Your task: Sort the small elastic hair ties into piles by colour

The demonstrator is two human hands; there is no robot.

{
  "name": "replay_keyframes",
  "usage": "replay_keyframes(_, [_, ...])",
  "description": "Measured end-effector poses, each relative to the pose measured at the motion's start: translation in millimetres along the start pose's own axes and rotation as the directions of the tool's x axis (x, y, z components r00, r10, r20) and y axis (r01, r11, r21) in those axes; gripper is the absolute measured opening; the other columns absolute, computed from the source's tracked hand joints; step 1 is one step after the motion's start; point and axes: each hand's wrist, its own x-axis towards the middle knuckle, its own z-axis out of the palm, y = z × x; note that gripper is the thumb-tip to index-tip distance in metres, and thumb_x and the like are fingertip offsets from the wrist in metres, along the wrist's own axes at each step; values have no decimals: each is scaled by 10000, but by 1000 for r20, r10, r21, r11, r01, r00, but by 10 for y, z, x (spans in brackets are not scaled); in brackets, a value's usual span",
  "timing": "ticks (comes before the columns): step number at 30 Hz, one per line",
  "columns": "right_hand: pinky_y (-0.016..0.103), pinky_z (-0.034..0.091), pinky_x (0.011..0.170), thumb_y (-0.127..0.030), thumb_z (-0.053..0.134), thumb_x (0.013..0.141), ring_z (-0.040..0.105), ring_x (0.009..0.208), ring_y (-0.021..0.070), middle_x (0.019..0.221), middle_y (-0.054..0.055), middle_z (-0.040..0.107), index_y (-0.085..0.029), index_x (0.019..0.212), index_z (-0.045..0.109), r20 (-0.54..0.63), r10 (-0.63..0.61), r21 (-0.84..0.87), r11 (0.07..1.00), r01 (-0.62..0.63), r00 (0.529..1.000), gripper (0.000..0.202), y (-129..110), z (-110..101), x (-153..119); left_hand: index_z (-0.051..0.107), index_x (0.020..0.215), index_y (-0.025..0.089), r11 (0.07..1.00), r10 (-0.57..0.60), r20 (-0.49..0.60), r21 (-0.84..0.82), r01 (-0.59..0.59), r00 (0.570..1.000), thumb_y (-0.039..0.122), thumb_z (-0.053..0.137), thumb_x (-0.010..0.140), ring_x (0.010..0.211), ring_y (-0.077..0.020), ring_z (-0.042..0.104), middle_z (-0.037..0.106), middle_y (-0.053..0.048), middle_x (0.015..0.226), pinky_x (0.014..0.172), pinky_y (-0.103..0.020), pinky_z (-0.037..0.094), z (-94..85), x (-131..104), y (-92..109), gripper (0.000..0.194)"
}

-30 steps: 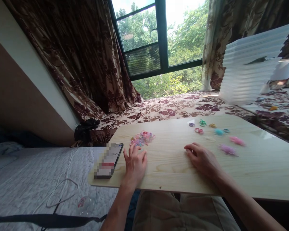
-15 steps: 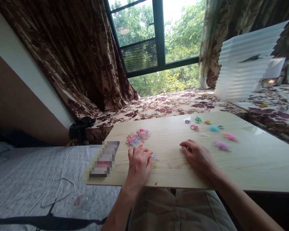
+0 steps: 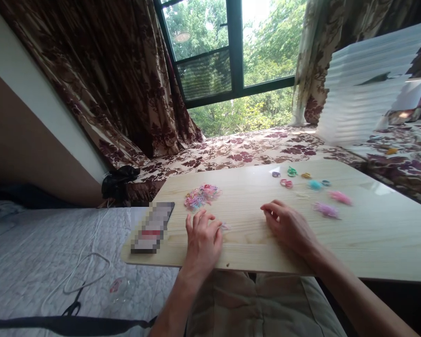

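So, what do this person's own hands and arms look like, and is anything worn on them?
The left hand and right hand are bare, without gloves or any ring that I can make out. The left forearm and right forearm show no sleeve, watch or bracelet.

A pale table [image 3: 242,192] bears a phone [image 3: 152,228], a multicoloured pile [image 3: 202,195] and smaller coloured clusters [image 3: 340,197].

A smooth tabletop [image 3: 245,248] of pale wood grain shows a glossy sheen beneath a heap of rubbery-looking bands [image 3: 201,196]; matt, quilted cloth bedding [image 3: 56,243] puckers to its left, flower-printed fabric [image 3: 238,152] behind it.
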Motion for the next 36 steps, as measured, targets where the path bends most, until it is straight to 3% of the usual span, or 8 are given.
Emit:
replay_keyframes(7, [239,440,625,-235,509,880,619,676,118,889,24,689,-234,865,717,177,-128,117,987,108,976,208,-410,266,92,693,1073,249,999,-35,-19,-29,34,999,141,539,890,1259,-277,481,663,-69,1140,1164,-582,239,53,-57,-24,262])
replay_keyframes(11, [235,443,637,-244,560,871,615,687,115,885,23,675,-224,893,727,220,-147,129,984,120,965,169,-539,420,93,690,1085,237,999,-39,-7,-33,39,999,156,543,892,1266,-281,472,660,-74,1148,1167,-572,247,57,-60,-27,256])
replay_keyframes(18, [277,461,744,-233,513,899,623,814,162,904,51,659,-225,926,741,167,-112,76,992,101,980,230,-542,461,66,693,1160,268,1000,-18,-8,-13,18,1000,160,519,910,1279,-290,459,634,-85,1196,1150,-591,269,34,-61,-10,323])
replay_keyframes(26, [262,436,712,-233,537,900,599,781,145,858,30,650,-231,835,722,173,-157,49,987,151,972,196,-545,461,75,721,1077,269,1000,-20,-24,-15,20,1000,189,514,926,1275,-289,463,634,-86,1192,1154,-596,268,51,-65,-12,268])
replay_keyframes(36, [301,430,758,-261,436,952,581,790,169,882,54,643,-212,789,657,158,-136,29,991,133,978,279,-484,376,-22,670,1148,227,998,-57,3,-16,57,998,188,533,904,1283,-290,458,639,-92,1202,1168,-579,248,40,-72,-6,283])
